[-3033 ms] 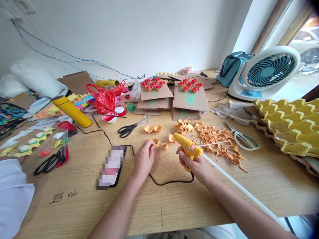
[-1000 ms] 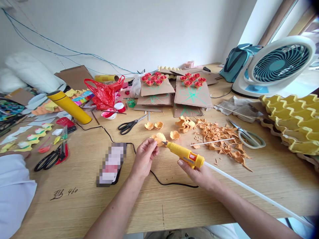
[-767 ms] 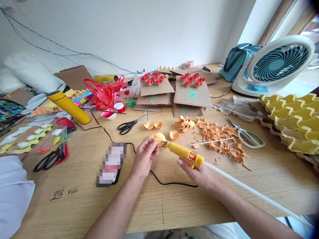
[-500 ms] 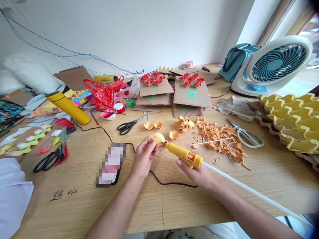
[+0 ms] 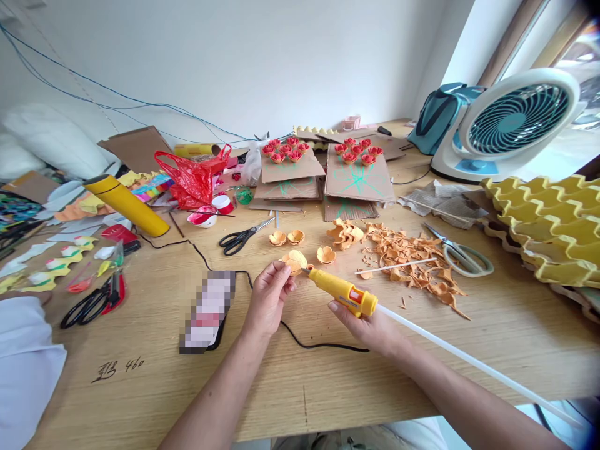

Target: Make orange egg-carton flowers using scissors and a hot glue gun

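Between the thumb and fingers of my left hand [image 5: 270, 297] is an orange egg-carton flower cup [image 5: 295, 260]. My right hand [image 5: 363, 324] grips a yellow hot glue gun [image 5: 342, 291], its nozzle at the cup's right side; whether the tip touches cannot be made out. A long white glue stick [image 5: 450, 347] runs out of the gun's back. Just beyond lie a loose orange flower cup [image 5: 326, 255] and two more cups [image 5: 286, 238]. A nested stack of orange cups [image 5: 345, 233] stands behind them, beside a heap of orange carton scraps [image 5: 412, 253].
Black scissors [image 5: 244, 237] lie behind my left hand, and pale-handled scissors [image 5: 464, 256] right of the scraps. A phone [image 5: 209, 311] and black cord [image 5: 319, 345] are nearby. Yellow egg trays [image 5: 548, 225] and a fan [image 5: 510, 128] stand right. Red flowers [image 5: 285, 150] sit on cardboard.
The flower cup has tilted slightly in my left hand, with the glue gun's nozzle staying close to it. The whole view has shifted a little; otherwise both hands hold nearly the same position.
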Demonstrator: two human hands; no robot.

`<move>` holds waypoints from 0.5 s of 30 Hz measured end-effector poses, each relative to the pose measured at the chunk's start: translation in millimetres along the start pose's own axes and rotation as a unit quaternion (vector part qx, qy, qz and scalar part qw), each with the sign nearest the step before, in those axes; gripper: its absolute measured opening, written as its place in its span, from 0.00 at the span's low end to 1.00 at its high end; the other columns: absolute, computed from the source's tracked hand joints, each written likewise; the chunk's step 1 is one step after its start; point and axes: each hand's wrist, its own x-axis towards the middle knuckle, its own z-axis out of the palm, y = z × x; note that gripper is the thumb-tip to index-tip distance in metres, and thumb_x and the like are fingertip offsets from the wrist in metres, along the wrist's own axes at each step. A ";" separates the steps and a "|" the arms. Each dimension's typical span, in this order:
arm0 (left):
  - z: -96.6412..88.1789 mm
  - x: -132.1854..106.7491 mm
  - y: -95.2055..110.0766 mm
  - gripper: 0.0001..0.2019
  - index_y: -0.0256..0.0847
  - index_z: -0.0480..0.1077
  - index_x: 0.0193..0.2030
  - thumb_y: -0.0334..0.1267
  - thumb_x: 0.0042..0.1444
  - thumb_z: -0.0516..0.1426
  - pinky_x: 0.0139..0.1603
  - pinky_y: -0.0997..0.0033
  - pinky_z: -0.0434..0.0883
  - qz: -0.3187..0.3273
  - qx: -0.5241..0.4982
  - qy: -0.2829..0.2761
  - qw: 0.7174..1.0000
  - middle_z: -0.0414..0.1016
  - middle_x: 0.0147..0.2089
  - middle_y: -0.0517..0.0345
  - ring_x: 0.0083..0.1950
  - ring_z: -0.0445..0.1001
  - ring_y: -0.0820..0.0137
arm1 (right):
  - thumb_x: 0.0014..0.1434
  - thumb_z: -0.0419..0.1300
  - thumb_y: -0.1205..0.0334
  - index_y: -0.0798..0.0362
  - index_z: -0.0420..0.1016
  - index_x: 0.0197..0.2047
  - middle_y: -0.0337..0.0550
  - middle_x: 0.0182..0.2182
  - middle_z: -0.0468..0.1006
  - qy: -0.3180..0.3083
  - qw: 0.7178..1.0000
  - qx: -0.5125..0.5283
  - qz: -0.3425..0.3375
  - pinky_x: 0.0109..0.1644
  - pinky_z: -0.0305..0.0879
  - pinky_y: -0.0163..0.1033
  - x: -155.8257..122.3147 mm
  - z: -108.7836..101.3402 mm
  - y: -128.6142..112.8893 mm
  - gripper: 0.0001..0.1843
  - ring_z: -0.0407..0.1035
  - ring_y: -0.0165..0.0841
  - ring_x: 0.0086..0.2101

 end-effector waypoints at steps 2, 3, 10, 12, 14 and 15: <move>0.7 0.0 0.1 0.18 0.38 0.72 0.31 0.42 0.42 0.74 0.28 0.78 0.64 0.000 -0.003 0.001 1.000 0.71 0.28 0.64 0.28 0.66 0.78 | 0.63 0.56 0.45 0.48 0.64 0.27 0.38 0.23 0.65 0.001 1.000 -0.005 0.001 0.28 0.62 0.37 -0.1 -0.3 -1.0 0.19 0.61 0.32 0.26; 1.0 -0.1 0.2 0.18 0.38 0.71 0.31 0.42 0.41 0.74 0.28 0.78 0.64 -0.001 -0.003 0.001 1.000 0.71 0.28 0.64 0.29 0.66 0.78 | 0.63 0.56 0.45 0.48 0.64 0.27 0.38 0.23 0.64 0.002 1.000 -0.006 0.000 0.27 0.62 0.37 -0.1 -0.4 -1.3 0.19 0.61 0.32 0.26; 1.1 -0.8 0.2 0.18 0.38 0.71 0.30 0.42 0.42 0.74 0.28 0.78 0.64 -0.005 0.007 -0.007 1.000 0.71 0.29 0.63 0.29 0.66 0.78 | 0.64 0.56 0.45 0.49 0.65 0.27 0.37 0.23 0.63 0.010 1.000 0.002 -0.004 0.26 0.61 0.36 -0.4 0.0 -0.2 0.19 0.60 0.31 0.25; 1.1 -0.8 0.1 0.18 0.38 0.71 0.30 0.42 0.42 0.74 0.28 0.78 0.64 -0.003 0.008 -0.002 1.000 0.71 0.29 0.64 0.29 0.67 0.78 | 0.64 0.57 0.45 0.49 0.65 0.27 0.38 0.23 0.64 0.010 1.000 0.001 -0.009 0.26 0.62 0.36 -0.4 0.3 0.0 0.20 0.60 0.31 0.26; 1.5 -0.8 0.1 0.18 0.38 0.71 0.30 0.42 0.41 0.74 0.28 0.79 0.64 -0.001 0.008 0.002 1.000 0.70 0.28 0.64 0.29 0.66 0.78 | 0.64 0.57 0.44 0.49 0.64 0.26 0.37 0.23 0.63 0.013 1.000 0.000 -0.011 0.25 0.61 0.35 -0.4 0.5 -0.4 0.20 0.59 0.31 0.25; 1.8 -0.8 0.1 0.18 0.38 0.71 0.30 0.42 0.41 0.74 0.28 0.79 0.64 0.000 0.008 0.003 1.000 0.70 0.28 0.64 0.29 0.66 0.78 | 0.63 0.57 0.44 0.49 0.64 0.26 0.37 0.22 0.62 0.016 1.000 -0.001 -0.011 0.25 0.60 0.35 -0.5 0.5 -0.6 0.20 0.59 0.31 0.25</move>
